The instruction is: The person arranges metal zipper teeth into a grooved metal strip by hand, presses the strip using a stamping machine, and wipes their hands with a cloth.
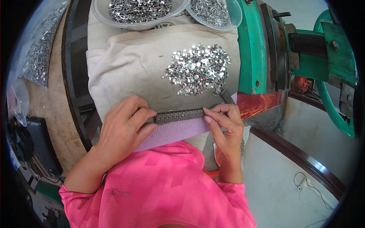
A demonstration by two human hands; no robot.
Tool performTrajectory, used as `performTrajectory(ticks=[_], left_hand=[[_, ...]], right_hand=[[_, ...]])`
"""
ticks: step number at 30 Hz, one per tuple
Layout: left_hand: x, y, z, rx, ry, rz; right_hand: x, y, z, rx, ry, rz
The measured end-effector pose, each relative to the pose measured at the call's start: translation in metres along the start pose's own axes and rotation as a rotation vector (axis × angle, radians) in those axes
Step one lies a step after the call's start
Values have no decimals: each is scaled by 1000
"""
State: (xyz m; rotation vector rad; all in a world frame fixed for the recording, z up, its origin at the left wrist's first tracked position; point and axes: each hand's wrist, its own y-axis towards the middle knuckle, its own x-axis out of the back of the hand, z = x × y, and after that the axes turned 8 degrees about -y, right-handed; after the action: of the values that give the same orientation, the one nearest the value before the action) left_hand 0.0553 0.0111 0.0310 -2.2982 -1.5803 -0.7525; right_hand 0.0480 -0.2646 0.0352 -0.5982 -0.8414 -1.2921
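Note:
A narrow dark metal block with a row of small slots lies crosswise in front of me. Small bright metal pins stand in its slots, and a few lie loose along its far edge. My left hand is closed at the block's left end, index fingertip against it and thumb below. At the right end, my right hand pinches the block between thumb and index finger. Just beyond it, a heap of tiny shiny metal pieces is spread on a beige cloth. A lilac checked cloth lies under the block.
Two clear plastic tubs, one of small metal pieces and one of thin pins, stand at the far edge. A green machine rises on the right. To the left, a bag of metal parts rests on a wooden board.

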Motion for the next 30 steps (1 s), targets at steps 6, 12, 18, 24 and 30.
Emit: performTrajectory(ticks=[6,12,18,24,30], left_hand=[[15,-6,2,61,-24,78],[21,-9,2,86,-30,116],[22,-8,-1,112,-15,161],[25,-5,-6,104,-35,134],[15,-7,-8,-92,-7,85]], right_hand=[[3,1,11,34,13,108],[5,23,11,62,63,170],[0,60,20,325,-39,273],[1,73,28,426,-168,390],[4,69,23,368,-147,410]])
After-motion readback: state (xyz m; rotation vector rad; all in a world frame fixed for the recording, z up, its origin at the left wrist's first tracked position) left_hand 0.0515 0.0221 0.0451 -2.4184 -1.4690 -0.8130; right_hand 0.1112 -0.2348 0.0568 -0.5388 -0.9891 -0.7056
